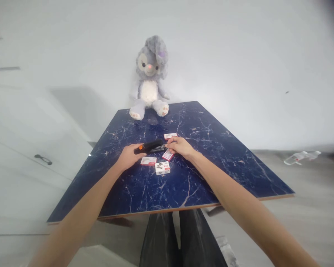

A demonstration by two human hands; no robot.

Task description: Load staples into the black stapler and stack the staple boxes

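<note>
A black stapler [150, 145] with an orange mark lies on the blue marbled table, its top arm raised from its base. My left hand [128, 156] is closed around its rear end. At the stapler's front end, the fingers of my right hand [180, 146] are pinched together; whatever is between them is too small to make out. Just below those fingers lies a red-and-white box [167, 155], partly covered. Another red-and-white box [170, 135] sits behind my right hand. Nearer to me are a third red-and-white box [148, 161] and a white box [162, 168] with a dark picture on top.
A grey plush toy [150, 81] sits at the table's far edge against the pale wall. The table [167, 193] has a light wooden front edge, with my legs below it. A clear plastic item [297, 157] is on the floor at the right.
</note>
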